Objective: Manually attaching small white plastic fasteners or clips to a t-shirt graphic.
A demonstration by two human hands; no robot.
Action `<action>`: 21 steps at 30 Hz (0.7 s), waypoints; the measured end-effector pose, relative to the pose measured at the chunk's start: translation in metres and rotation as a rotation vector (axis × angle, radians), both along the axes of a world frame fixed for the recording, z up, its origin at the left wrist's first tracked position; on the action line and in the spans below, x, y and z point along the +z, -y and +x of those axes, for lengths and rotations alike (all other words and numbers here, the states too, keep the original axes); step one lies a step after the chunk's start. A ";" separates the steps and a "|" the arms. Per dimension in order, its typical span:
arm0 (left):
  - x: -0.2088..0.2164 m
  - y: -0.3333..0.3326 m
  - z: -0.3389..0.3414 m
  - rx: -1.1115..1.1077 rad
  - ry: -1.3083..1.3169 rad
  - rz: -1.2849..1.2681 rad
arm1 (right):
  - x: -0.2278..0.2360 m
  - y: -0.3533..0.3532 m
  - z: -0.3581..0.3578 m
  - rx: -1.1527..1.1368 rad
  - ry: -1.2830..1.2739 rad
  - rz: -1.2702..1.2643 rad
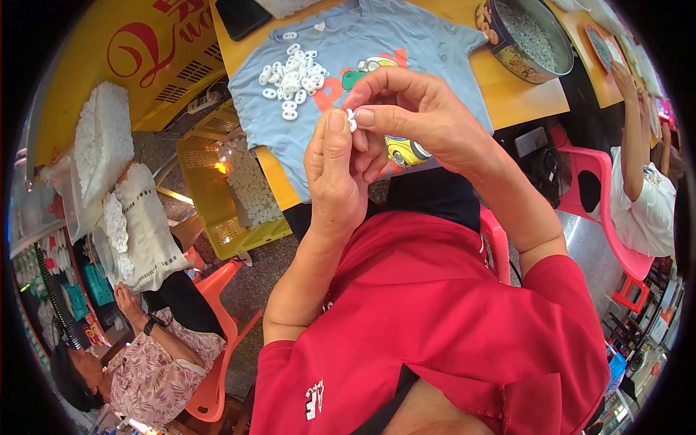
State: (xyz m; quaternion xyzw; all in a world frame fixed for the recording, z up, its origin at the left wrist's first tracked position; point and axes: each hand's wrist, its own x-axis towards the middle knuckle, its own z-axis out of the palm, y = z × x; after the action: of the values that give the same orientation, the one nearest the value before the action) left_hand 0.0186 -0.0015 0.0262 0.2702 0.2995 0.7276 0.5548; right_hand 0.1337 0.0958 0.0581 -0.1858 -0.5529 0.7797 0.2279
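Note:
Over the light blue T-shirt (pixel 268 138), my left hand (pixel 337 163) and my right hand (pixel 428 119) meet fingertip to fingertip. Both pinch one small white plastic piece (pixel 353 120), mostly covered by my thumbs and fingers. Whether anything finer is held with it is hidden. Just beyond my left hand lies a loose heap of small white oval pieces (pixel 293 72) with two holes each, on the shirt. Single ones lie scattered at the heap's edge. My right hand's curled fingers hide part of the shirt's coloured cartoon print.
A round tin (pixel 525 72) of small silvery metal parts stands at the yellow table's (pixel 518 98) far right. A dark phone (pixel 243 16) lies far left. Left below stands a yellow crate (pixel 210 196) with a bag of white pieces. A seated person (pixel 156 362) is at left, another (pixel 641 196) at right.

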 end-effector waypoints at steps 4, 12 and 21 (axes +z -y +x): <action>-0.004 0.000 -0.001 0.057 -0.054 -0.021 | -0.004 0.005 -0.001 -0.044 0.003 0.024; -0.011 0.001 -0.010 0.101 -0.188 -0.001 | -0.003 -0.006 0.010 -0.165 0.101 0.902; -0.013 0.012 -0.010 0.120 -0.426 -0.031 | -0.002 -0.006 0.011 -0.102 0.071 1.184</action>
State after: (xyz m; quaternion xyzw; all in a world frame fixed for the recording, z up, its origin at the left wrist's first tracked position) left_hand 0.0084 -0.0138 0.0131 0.3910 0.4367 0.6810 0.4388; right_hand 0.1442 0.1016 0.0561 -0.0793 -0.8914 0.3200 0.3110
